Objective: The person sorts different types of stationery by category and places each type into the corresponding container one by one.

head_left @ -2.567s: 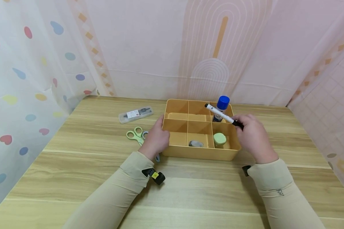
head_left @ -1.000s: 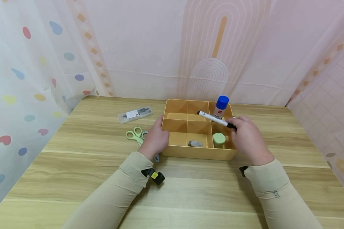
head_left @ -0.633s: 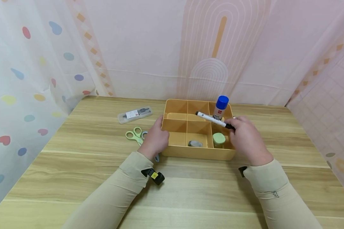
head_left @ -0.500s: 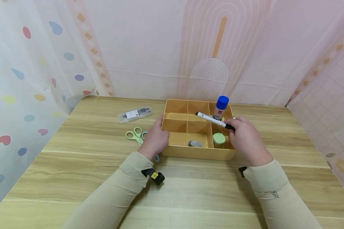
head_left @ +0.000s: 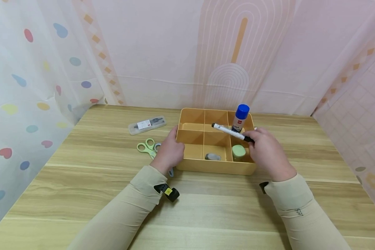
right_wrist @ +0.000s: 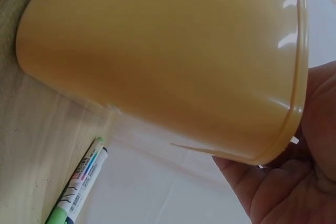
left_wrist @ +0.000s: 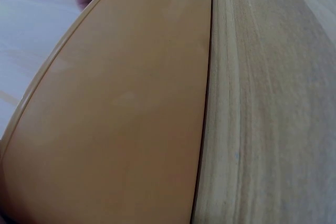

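Observation:
A yellow tray (head_left: 217, 169) with six compartments stands mid-table. My left hand (head_left: 170, 151) holds its left wall, thumb at the rim; the left wrist view shows that wall (left_wrist: 131, 108) close up. My right hand (head_left: 267, 152) pinches the black end of a white marker (head_left: 229, 131), which lies slanted just above the tray's back middle and right compartments. A blue-capped bottle (head_left: 241, 117) stands in the back right compartment. A green round lid (head_left: 239, 151) sits in the front right one and a small grey thing (head_left: 213, 157) in the front middle.
Green scissors (head_left: 148, 147) lie left of the tray, partly behind my left hand. A clear case (head_left: 147, 125) lies farther back left. In the right wrist view a green pen (right_wrist: 79, 187) lies on the table beside the tray's wall (right_wrist: 157, 61). Curtains close off three sides.
My right hand has moved the marker left and lower, from beside the blue cap to over the tray's back compartments. The left hand and the tray have stayed put.

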Demonstrator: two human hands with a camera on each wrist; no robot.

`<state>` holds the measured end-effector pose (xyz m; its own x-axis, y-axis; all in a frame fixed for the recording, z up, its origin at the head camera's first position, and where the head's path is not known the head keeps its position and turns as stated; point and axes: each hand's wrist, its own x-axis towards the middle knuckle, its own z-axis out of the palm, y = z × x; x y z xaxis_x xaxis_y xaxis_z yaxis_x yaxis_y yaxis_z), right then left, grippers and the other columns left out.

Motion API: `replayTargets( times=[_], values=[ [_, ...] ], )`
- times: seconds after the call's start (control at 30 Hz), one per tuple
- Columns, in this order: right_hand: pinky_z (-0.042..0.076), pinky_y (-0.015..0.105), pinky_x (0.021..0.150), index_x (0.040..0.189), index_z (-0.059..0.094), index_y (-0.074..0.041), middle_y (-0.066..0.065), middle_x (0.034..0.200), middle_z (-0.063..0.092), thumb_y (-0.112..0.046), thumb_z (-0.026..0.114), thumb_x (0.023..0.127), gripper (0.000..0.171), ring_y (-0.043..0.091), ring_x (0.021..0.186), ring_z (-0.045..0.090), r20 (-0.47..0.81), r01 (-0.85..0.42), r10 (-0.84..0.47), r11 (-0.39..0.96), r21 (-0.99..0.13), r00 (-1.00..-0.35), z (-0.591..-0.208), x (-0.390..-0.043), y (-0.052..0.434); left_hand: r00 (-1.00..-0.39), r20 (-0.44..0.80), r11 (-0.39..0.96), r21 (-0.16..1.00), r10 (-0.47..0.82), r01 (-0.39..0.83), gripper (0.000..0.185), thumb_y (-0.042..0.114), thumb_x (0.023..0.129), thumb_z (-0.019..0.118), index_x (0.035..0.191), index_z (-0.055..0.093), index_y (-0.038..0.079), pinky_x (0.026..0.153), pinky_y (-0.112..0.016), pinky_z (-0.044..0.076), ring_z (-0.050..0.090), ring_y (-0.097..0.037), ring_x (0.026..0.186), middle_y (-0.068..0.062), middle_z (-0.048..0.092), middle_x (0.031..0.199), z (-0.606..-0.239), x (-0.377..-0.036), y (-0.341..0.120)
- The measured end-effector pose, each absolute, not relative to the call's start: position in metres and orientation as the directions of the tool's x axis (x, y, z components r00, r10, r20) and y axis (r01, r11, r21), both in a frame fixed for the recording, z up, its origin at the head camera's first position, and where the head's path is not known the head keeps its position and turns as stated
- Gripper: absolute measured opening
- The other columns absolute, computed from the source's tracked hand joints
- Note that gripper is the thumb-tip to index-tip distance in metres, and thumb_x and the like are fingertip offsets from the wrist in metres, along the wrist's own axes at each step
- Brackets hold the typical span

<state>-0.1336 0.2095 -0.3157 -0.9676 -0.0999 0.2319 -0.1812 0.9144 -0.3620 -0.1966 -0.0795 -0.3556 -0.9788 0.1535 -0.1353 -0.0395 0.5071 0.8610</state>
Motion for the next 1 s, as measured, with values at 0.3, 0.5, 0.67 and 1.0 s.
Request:
replayTargets(
  times=[0.3,0.5,0.67,1.0],
  values=[
    [0.057,0.05,0.084,0.126,0.072,0.002,0.019,0.112,0.068,0.003,0.063,0.096,0.031,0.033,0.094,0.062,0.224,-0.174,-0.096,0.915,-0.364,-0.97,-0.3158,-0.1327,0.2064,-0.979,-0.134,0.504,0.863,0.154,-0.039,0.076,0.007,0.098,0.04,0.17,0.02,0.024,0.123,-0.056,0.035,0.048,-0.035,0.144,-0.014,0.048,0.161,-0.3556,-0.1966,-0.0797],
    [0.057,0.049,0.084,0.125,0.072,0.002,0.018,0.113,0.068,0.003,0.063,0.097,0.03,0.032,0.096,0.062,0.213,-0.168,-0.093,0.914,-0.369,-0.973,-0.3164,-0.1322,0.2045,-0.98,-0.121,0.496,0.868,0.159,-0.027,0.076,0.007,0.098,0.041,0.169,0.021,0.022,0.123,-0.056,0.036,0.05,-0.035,0.143,-0.015,0.05,0.159,-0.3554,-0.1964,-0.0793],
    [0.057,0.049,0.084,0.123,0.072,0.002,0.018,0.114,0.068,0.002,0.062,0.097,0.028,0.032,0.096,0.062,0.22,-0.172,-0.094,0.913,-0.37,-0.971,-0.3169,-0.1325,0.2035,-0.98,-0.118,0.494,0.869,0.16,-0.024,0.076,0.007,0.098,0.041,0.169,0.021,0.021,0.121,-0.056,0.038,0.051,-0.035,0.141,-0.016,0.051,0.159,-0.3552,-0.196,-0.0793],
    [0.057,0.049,0.083,0.122,0.072,0.001,0.017,0.111,0.068,0.002,0.064,0.097,0.026,0.031,0.095,0.062,0.234,-0.186,-0.102,0.907,-0.378,-0.967,-0.3185,-0.1333,0.203,-0.981,-0.126,0.514,0.857,0.149,-0.032,0.077,0.007,0.097,0.041,0.17,0.019,0.021,0.122,-0.056,0.036,0.05,-0.036,0.143,-0.016,0.049,0.16,-0.3557,-0.196,-0.0795]
  ],
)
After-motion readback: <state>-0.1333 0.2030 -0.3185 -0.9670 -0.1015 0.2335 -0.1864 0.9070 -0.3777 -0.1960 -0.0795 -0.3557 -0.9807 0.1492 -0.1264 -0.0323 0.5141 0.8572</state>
